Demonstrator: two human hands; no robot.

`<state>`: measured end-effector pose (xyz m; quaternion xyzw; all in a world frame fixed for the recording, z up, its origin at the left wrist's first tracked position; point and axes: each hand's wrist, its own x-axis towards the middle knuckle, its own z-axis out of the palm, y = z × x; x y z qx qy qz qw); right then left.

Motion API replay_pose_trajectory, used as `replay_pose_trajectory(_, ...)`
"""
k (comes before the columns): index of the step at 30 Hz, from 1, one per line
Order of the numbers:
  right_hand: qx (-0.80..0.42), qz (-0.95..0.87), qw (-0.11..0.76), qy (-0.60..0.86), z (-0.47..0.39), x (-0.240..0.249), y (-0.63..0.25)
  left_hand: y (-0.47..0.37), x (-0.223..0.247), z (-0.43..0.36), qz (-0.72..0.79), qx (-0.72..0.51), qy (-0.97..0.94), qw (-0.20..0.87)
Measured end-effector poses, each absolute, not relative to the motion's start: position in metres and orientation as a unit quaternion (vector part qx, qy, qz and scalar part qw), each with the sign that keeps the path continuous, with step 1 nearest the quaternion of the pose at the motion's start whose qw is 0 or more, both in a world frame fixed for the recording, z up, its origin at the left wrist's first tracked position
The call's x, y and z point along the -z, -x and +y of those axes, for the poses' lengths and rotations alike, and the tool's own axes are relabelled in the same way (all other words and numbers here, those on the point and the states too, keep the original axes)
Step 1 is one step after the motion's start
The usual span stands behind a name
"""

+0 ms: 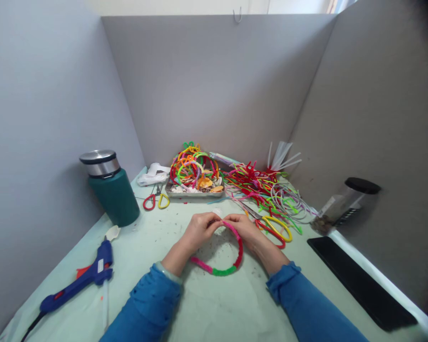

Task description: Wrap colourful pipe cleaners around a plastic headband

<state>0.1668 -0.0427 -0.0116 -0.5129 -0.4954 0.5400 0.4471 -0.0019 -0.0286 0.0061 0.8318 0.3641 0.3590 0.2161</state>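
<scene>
The left hand [201, 230] and right hand [248, 232] meet, pinching the far end of a fuzzy curved strip [240, 251] above the surface [214, 306]. A loose pinch could free it; a rightward swing could knock the scissors [259, 218].

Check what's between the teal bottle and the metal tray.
Head view: scissors with one red and one yellow handle lie between the teal bottle and the metal tray; a crumpled white bundle sits just behind them.

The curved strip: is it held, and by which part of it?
The left hand and right hand pinch the strip at its upper pink part; its lower pink end is free.
</scene>
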Motion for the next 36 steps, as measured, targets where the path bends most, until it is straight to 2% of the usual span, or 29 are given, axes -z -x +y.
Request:
replay_pose_trajectory(7, -0.508, -0.547, 0.452, 0.489, -0.040, 0.008, -0.166, 0.001, -0.007, -0.030, 0.354, -0.328, -0.836, 0.260)
replay_pose_trajectory(13, -0.261, -0.660, 0.531, 0.463, -0.040, 0.000, -0.169, -0.001, -0.004, -0.030, 0.342, -0.375, -0.804, 0.310)
replay_pose_trajectory(17, -0.179, -0.701, 0.539, 0.432, -0.043, -0.003, -0.172, -0.001, -0.003, -0.031, 0.340, -0.375, -0.807, 0.304)
replay_pose_trajectory(21, -0.171, -0.723, 0.527, 0.414, -0.042, -0.007, -0.172, -0.002, -0.003, -0.033, 0.343, -0.372, -0.811, 0.294)
replay_pose_trajectory(30, -0.261, -0.743, 0.461, 0.408, -0.036, -0.010, -0.170, -0.003, -0.004, -0.038, 0.332, -0.370, -0.820, 0.283)
replay_pose_trajectory(36, -0.259, -0.709, 0.495, 0.429, -0.037, -0.008, -0.175, -0.003, -0.006, -0.041, 0.336, -0.379, -0.822, 0.260)
